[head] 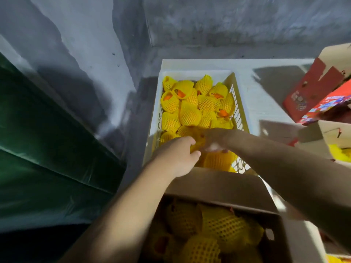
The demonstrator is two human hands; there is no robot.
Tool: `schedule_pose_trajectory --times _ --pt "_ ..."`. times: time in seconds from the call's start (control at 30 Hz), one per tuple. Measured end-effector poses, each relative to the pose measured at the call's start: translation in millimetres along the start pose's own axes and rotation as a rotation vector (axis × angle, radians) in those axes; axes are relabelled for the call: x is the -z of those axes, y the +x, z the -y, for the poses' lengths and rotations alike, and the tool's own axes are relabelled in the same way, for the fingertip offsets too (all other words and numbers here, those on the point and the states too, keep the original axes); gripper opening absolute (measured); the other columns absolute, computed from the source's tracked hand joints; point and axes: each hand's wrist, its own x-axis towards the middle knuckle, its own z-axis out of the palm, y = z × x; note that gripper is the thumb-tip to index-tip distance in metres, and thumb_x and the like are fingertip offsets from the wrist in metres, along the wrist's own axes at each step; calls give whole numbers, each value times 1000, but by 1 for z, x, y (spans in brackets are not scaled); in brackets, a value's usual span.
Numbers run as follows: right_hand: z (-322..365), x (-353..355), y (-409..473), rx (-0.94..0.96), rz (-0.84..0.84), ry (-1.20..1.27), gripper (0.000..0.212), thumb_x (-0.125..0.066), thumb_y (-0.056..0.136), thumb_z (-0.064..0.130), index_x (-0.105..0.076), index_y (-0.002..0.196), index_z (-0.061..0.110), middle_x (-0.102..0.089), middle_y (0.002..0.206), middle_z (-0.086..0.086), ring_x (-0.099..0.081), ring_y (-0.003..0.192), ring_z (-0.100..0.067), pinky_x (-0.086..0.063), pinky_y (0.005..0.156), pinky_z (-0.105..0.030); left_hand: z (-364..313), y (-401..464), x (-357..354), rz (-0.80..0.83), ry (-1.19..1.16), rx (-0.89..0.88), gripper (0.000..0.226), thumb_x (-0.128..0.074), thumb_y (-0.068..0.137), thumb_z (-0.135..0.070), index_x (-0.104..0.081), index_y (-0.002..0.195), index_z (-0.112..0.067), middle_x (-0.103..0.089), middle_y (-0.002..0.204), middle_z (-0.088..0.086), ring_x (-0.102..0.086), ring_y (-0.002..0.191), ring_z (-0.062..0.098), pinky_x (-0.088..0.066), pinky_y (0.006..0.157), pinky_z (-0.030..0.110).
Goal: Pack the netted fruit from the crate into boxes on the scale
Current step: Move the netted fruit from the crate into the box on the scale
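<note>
Two hands, left [177, 156] & right [214, 140], fingers curled on one fruit [197, 141] in crate [239, 103]; grip blurred, net could be snagged, fruit dropped short of box [273, 223].

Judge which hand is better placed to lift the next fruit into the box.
Left, probably. The left hand already curls on a netted fruit in the crate, just above the box. The right hand is blurred, its grip unclear.
</note>
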Motion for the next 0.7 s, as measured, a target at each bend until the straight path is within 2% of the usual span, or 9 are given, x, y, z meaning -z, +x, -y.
schedule_pose_trajectory --times 0.03,0.07,0.17,0.27,0.4,0.53,0.6,0.63,0.7 --pt "3 4 13 8 -100 -42 71 -62 96 54 -34 156 30 -64 110 1 -65 82 -17 -51 57 -27 3 3 0 5 19 15 53 -50 107 -50 -43 157 -33 -48 160 -5 -49 143 25 -47 112 46" --pt "7 9 25 -28 -210 -42 73 -63 93 55 -33 155 31 -63 122 -3 -67 96 -24 -51 64 -32 5 6 1 8 38 30 53 -50 106 -51 -43 156 -34 -48 160 -6 -50 142 25 -47 112 47" --pt "14 23 59 -85 -475 -56 85 -70 90 51 -23 156 26 -30 159 -6 -45 136 -41 -47 82 -49 9 16 3 9 108 63 53 -51 105 -53 -44 155 -36 -50 158 -4 -51 141 27 -47 112 45" --pt "23 20 79 0 -341 -204 97 -79 87 43 -18 159 23 -25 162 -7 -33 145 -40 -44 108 -51 14 24 3 8 114 103 54 -51 104 -56 -43 155 -38 -49 159 -5 -51 141 27 -46 110 41" --pt "28 16 86 -37 -427 -148 87 -82 85 30 -25 150 19 -28 151 -17 -36 138 -45 -44 106 -51 23 32 2 12 33 123 61 -54 103 -56 -36 158 -39 -46 161 -4 -49 143 27 -47 112 45" --pt "20 29 68 108 -439 81 89 -86 73 42 -35 142 17 -48 133 -14 -48 125 -39 -48 96 -46 31 46 3 -108 -112 124 77 -61 100 -50 -24 164 -33 -37 166 4 -41 149 31 -41 118 46" --pt "25 33 53 206 -424 445 66 -80 74 46 -46 126 23 -63 109 -5 -62 101 -28 -52 77 -39 33 53 4 -151 -236 121 95 -69 95 -50 -9 167 -32 -24 171 6 -33 153 30 -37 121 46" --pt "28 37 46 244 -341 719 51 -74 76 48 -52 116 26 -67 98 -1 -64 88 -23 -52 70 -36 34 56 4 -178 -302 117 106 -73 92 -50 0 166 -36 -17 172 5 -30 154 28 -35 121 43" --pt "34 42 35 296 12 1163 34 -61 80 54 -64 102 27 -70 92 1 -61 75 -18 -51 67 -33 33 59 3 -295 -396 89 110 -80 87 -47 -1 163 -46 -25 164 2 -41 141 20 -40 107 29"
